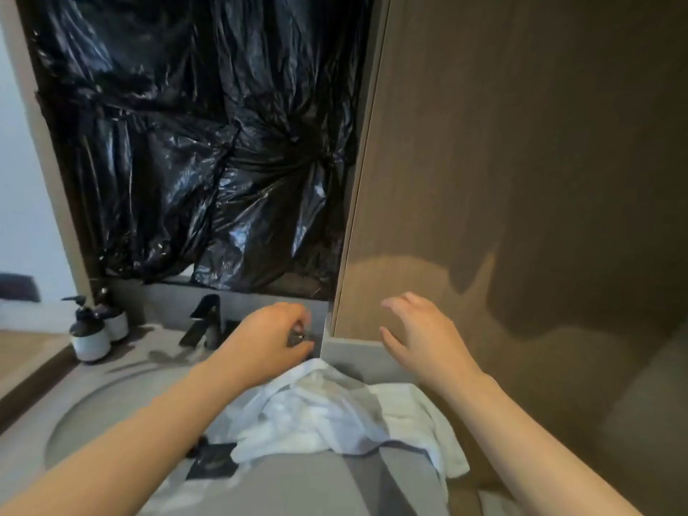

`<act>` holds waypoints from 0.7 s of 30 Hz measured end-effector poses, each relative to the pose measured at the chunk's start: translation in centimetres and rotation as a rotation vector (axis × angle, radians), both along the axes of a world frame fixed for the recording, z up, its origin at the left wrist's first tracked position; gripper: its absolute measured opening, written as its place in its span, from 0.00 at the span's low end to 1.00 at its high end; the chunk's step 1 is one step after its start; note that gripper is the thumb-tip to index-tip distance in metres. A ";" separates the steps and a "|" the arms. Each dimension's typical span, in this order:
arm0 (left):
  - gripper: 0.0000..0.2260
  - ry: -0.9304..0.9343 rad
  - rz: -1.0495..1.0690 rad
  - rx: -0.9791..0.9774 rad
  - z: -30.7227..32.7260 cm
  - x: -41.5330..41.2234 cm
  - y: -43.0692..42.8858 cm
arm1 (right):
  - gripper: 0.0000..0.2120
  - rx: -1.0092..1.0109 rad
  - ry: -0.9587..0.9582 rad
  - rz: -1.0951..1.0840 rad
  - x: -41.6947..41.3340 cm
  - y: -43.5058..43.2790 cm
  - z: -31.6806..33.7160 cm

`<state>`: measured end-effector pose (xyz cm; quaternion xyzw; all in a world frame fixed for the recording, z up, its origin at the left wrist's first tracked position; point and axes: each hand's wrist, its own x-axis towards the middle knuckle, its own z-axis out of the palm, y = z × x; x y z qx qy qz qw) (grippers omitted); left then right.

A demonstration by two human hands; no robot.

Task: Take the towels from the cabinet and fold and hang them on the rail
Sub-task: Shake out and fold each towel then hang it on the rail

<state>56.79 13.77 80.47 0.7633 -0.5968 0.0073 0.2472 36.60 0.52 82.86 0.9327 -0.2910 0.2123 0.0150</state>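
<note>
White towels [327, 415] lie in a crumpled heap on the grey counter right in front of me, between my forearms. My left hand [268, 340] is raised above the heap with its fingers curled round a small dark metallic thing near the cabinet's lower edge; what it is I cannot tell. My right hand [420, 340] hovers in front of the brown cabinet door [521, 180], fingers spread and relaxed, holding nothing. No rail is in view.
Black plastic sheeting [193, 143] covers the wall above the sink. A dark tap [203, 322] stands behind the round grey basin [85, 415]. Two pump bottles [93, 329] sit at the counter's left. A dark card [212, 463] lies by the towels.
</note>
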 end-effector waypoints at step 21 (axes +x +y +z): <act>0.07 0.397 0.241 0.293 -19.9 1.9 -1.6 | 0.18 0.441 0.326 0.085 5.0 -7.2 -18.4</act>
